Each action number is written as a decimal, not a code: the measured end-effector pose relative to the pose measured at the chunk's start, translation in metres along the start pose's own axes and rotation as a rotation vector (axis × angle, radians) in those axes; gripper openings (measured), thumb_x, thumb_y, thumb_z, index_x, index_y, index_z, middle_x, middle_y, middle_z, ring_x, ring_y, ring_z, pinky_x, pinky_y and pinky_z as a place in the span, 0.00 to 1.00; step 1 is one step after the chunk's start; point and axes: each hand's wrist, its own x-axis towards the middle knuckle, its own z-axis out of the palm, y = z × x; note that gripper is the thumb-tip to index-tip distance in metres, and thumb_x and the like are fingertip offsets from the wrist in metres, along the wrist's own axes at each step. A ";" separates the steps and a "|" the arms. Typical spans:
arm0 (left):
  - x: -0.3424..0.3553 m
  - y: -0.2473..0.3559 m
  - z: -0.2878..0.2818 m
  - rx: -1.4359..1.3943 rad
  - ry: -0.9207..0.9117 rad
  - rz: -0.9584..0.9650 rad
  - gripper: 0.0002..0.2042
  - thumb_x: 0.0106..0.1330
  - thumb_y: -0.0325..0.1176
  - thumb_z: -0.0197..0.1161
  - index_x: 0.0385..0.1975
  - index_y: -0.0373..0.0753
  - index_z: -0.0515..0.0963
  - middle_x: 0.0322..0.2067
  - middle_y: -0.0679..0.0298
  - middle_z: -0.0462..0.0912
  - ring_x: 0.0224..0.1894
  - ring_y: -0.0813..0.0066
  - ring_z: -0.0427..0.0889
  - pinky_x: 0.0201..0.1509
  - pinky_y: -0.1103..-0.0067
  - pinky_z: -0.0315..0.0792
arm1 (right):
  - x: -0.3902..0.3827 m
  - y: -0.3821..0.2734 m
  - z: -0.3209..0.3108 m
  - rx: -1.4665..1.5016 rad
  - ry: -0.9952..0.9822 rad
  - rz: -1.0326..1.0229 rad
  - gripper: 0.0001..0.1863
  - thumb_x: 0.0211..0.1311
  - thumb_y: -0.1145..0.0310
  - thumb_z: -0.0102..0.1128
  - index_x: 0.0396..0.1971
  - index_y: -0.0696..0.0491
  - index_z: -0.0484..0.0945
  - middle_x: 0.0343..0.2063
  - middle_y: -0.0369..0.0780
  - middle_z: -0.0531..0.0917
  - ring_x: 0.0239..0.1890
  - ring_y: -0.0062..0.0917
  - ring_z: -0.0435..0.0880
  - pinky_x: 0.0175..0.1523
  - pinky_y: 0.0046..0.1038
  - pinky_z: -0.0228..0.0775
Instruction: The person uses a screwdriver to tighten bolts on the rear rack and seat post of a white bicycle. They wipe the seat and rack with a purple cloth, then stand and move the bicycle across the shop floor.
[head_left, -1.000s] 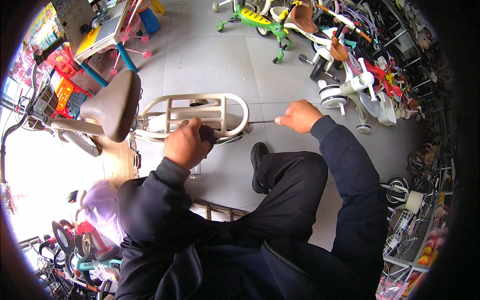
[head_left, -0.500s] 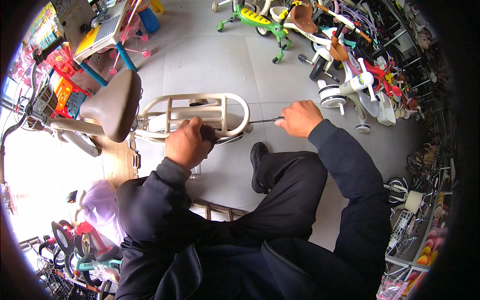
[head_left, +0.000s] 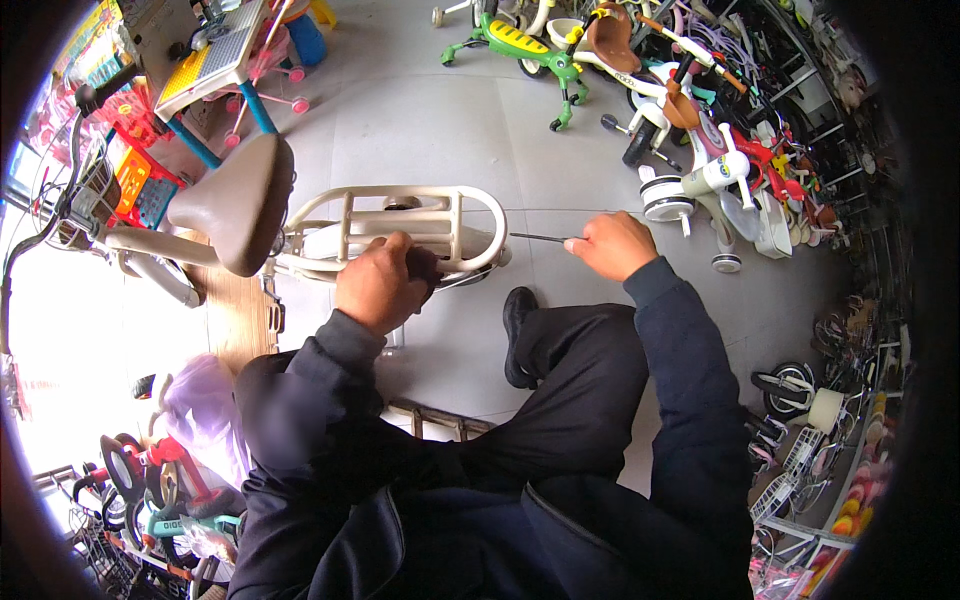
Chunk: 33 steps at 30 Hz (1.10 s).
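A cream bicycle with a brown saddle (head_left: 230, 210) stands across my view, its tubular rear rack (head_left: 479, 237) in front of me over the rear fender. My left hand (head_left: 380, 285) is closed around a small dark part (head_left: 423, 270) at the near side of the rack; the fingers partly hide what it is. My right hand (head_left: 610, 246) grips a thin dark rod-like tool (head_left: 540, 237), whose far end reaches the rear end of the bicycle, just beside the rack. I cannot make out exactly what that tip touches.
Children's ride-ons, including a green one (head_left: 520, 45) and white ones (head_left: 675, 195), crowd the right side. A small table (head_left: 205, 70) is top left. A purple bag (head_left: 200, 400) and small bikes (head_left: 180, 490) lie lower left. A metal frame (head_left: 430, 420) sits near my legs, shelving along the right.
My right hand and forearm have shifted a little down, still on the tool. My left hand stays at the rack. The whole view has moved slightly, the bicycle appearing a bit further right.
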 end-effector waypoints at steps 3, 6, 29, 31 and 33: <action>0.000 0.001 0.000 0.022 0.021 0.014 0.17 0.53 0.34 0.71 0.44 0.41 0.81 0.39 0.53 0.87 0.41 0.50 0.88 0.46 0.63 0.82 | -0.011 0.002 0.013 0.041 -0.023 0.061 0.27 0.64 0.44 0.65 0.26 0.57 0.87 0.25 0.52 0.85 0.34 0.50 0.86 0.45 0.47 0.78; 0.003 0.001 0.001 0.017 0.037 0.028 0.17 0.54 0.39 0.74 0.42 0.41 0.80 0.39 0.54 0.87 0.39 0.52 0.88 0.44 0.62 0.82 | -0.013 0.006 0.022 0.103 -0.080 0.117 0.26 0.63 0.44 0.65 0.27 0.56 0.88 0.25 0.51 0.86 0.34 0.49 0.87 0.45 0.46 0.79; 0.005 0.004 0.002 0.049 0.058 0.023 0.16 0.54 0.37 0.73 0.42 0.42 0.82 0.39 0.54 0.87 0.38 0.52 0.88 0.44 0.62 0.83 | -0.013 0.003 0.023 0.059 -0.075 0.076 0.25 0.64 0.44 0.65 0.31 0.54 0.89 0.33 0.49 0.89 0.40 0.48 0.87 0.51 0.46 0.79; 0.006 0.006 0.002 0.047 0.046 0.014 0.16 0.54 0.37 0.73 0.42 0.42 0.82 0.39 0.54 0.87 0.38 0.53 0.89 0.44 0.62 0.83 | -0.013 0.007 0.025 0.106 -0.082 0.074 0.24 0.64 0.45 0.66 0.31 0.55 0.89 0.31 0.50 0.88 0.38 0.48 0.87 0.49 0.46 0.79; 0.005 0.007 0.000 0.033 0.029 0.005 0.16 0.54 0.37 0.73 0.42 0.41 0.82 0.38 0.54 0.87 0.38 0.53 0.89 0.44 0.62 0.83 | -0.012 0.012 0.030 0.174 -0.086 0.068 0.24 0.64 0.47 0.67 0.30 0.56 0.88 0.27 0.51 0.86 0.34 0.49 0.86 0.44 0.45 0.78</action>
